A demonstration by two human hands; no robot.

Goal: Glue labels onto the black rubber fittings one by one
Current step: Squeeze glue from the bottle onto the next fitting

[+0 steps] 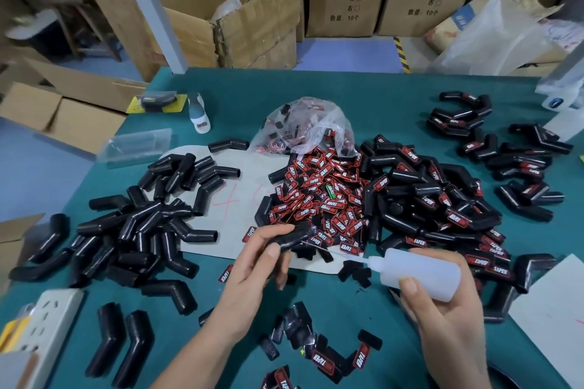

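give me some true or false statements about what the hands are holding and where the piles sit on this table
1. The left hand holds a black rubber fitting. True.
2. The right hand holds a pair of scissors. False: it grips a white squeeze bottle, nozzle pointing toward the fitting.
3. The red and black labels are heaped near the middle of the green table. True.
4. The fittings piled on the left already carry labels. False: they look plain black; labelled fittings lie on the right.
5. The clear plastic bag lies behind the label heap. True.
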